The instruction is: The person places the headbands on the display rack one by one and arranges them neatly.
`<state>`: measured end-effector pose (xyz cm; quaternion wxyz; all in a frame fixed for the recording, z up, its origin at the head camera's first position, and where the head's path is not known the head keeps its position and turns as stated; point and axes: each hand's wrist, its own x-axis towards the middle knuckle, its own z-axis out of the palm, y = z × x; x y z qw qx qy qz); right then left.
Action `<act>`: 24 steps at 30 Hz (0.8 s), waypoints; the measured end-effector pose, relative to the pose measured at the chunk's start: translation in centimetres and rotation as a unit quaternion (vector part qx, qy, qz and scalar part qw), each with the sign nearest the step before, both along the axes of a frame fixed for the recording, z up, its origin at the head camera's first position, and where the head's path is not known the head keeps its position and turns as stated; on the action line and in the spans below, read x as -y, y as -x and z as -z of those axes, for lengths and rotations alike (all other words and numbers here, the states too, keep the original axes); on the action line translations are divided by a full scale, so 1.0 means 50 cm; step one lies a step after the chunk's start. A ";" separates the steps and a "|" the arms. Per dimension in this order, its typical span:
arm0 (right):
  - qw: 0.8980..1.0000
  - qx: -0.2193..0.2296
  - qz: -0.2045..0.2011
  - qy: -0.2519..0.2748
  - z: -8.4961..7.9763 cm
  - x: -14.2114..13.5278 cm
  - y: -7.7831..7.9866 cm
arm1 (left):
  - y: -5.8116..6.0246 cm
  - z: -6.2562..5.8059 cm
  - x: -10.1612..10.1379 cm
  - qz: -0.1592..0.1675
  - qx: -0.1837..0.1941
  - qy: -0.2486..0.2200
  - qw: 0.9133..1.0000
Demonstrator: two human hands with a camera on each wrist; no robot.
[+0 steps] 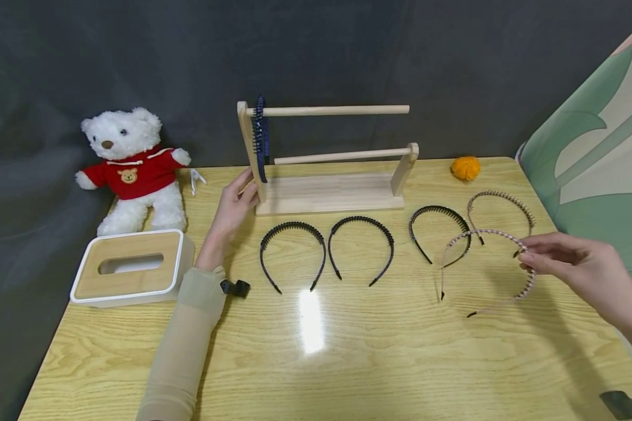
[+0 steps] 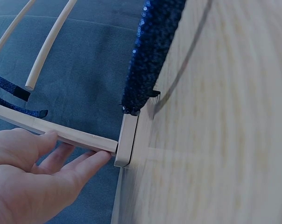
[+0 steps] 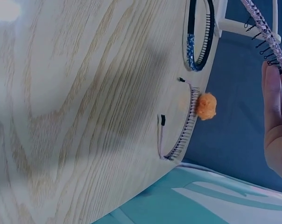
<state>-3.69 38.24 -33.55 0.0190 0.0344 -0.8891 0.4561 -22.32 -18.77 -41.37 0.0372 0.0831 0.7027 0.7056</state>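
My left hand (image 1: 234, 202) holds the left upright (image 2: 80, 136) of a wooden rack (image 1: 326, 193), thumb on one side and fingers on the other. A dark blue glittery headband (image 1: 260, 134) hangs at the left end of the rack's upper rod. Over the right side of the table, my right hand (image 1: 574, 260) pinches a pale pink toothed headband (image 1: 492, 231) by its side, its tips pointing down and left. Behind that lie another pinkish headband (image 1: 500, 195) and a dark one (image 1: 438, 208). Two more dark headbands (image 1: 293, 224) lie before the rack.
A white teddy bear (image 1: 142, 175) in a red sweater sits at the back left, a small white object (image 1: 196, 180) beside it. In front is a tissue box (image 1: 131, 297) with a wooden lid. An orange ball (image 1: 466, 168) lies near the back right edge, beside a patterned cloth (image 1: 600, 152).
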 end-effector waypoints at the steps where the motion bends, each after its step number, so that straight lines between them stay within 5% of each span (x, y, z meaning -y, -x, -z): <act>1: 1.000 0.001 0.005 0.003 -0.001 0.004 0.000 | 0.000 0.000 0.000 0.000 0.001 -0.001 1.000; 13: 0.998 -0.025 0.055 0.001 -0.012 0.041 0.011 | 0.000 0.002 0.002 0.002 -0.003 0.002 1.000; 24: 0.997 -0.057 0.059 0.014 -0.018 0.068 0.029 | -0.004 -0.002 0.001 0.000 -0.003 0.003 1.000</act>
